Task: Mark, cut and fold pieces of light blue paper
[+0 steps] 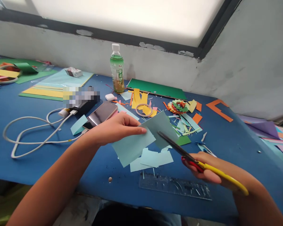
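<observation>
My left hand (116,127) pinches a pale blue sheet of paper (132,146) and holds it up above the blue table (33,157). A second flap of the same sheet (161,127) folds upward to the right. My right hand (211,171) grips yellow and red handled scissors (217,171). Their dark blades (173,144) reach into the paper's right edge. Cut pale blue pieces (153,158) lie on the table under the sheet.
A clear ruler (175,186) lies at the near edge. A phone (101,114), a power bank with white cable (35,131), a green drink bottle (117,70), a tape ring (143,110), coloured paper scraps (182,114) and paper stacks (49,88) fill the back.
</observation>
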The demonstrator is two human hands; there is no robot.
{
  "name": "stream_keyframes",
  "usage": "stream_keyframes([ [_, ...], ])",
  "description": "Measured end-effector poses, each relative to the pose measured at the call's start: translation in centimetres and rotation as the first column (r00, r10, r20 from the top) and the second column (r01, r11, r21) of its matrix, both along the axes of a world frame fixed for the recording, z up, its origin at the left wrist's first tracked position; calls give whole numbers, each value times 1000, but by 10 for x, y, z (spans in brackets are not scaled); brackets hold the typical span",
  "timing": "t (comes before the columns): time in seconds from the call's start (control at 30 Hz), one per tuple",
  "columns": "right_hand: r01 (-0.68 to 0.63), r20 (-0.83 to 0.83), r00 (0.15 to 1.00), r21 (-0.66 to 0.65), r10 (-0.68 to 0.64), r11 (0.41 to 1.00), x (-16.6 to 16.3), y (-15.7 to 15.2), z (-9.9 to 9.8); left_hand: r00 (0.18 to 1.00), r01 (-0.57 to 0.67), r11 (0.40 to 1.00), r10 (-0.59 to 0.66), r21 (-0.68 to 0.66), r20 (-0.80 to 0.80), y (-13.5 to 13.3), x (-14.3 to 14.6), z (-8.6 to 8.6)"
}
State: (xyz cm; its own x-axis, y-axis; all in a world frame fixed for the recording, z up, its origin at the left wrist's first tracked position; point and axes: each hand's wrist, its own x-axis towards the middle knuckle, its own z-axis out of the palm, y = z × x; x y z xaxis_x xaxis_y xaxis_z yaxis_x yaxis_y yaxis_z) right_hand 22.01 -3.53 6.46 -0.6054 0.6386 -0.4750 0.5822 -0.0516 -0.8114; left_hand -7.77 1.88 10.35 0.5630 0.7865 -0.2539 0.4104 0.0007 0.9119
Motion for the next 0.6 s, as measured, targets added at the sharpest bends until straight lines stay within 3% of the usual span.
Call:
stream_keyframes([
  [0.07,124,-157,980,-19,-125,992,0,3,-3,1000,10,999,-10,-33,9,1,1,-1],
  [0.13,310,-333,902,52,-276,949,-4,5,-10,1000,10,995,-7,-103,29,0,3,-4],
  [0.2,506,-466,798,173,-382,845,-13,4,-17,999,40,983,-34,-182,36,-1,8,-8],
  [0.27,624,-513,748,329,-421,708,-23,1,-21,993,120,969,-118,-217,25,-2,15,-15],
  [0.33,628,-480,772,476,-416,616,-32,-2,-20,973,226,947,-232,-227,-1,-5,24,-23],
  [0.37,601,-448,797,529,-405,599,-35,-2,-19,959,274,932,-285,-238,-11,-7,29,-28],
  [0.4,564,-405,825,559,-393,608,-37,-3,-18,944,315,914,-330,-254,-20,-9,33,-32],
  [0.47,466,-314,884,543,-346,699,-41,-2,-17,919,370,877,-394,-307,-17,-13,41,-40],
  [0.53,363,-250,927,410,-279,837,-44,0,-19,913,382,843,-408,-378,13,-15,45,-45],
  [0.6,306,-246,937,227,-250,924,-46,1,-21,922,362,809,-384,-463,49,-15,46,-47],
])
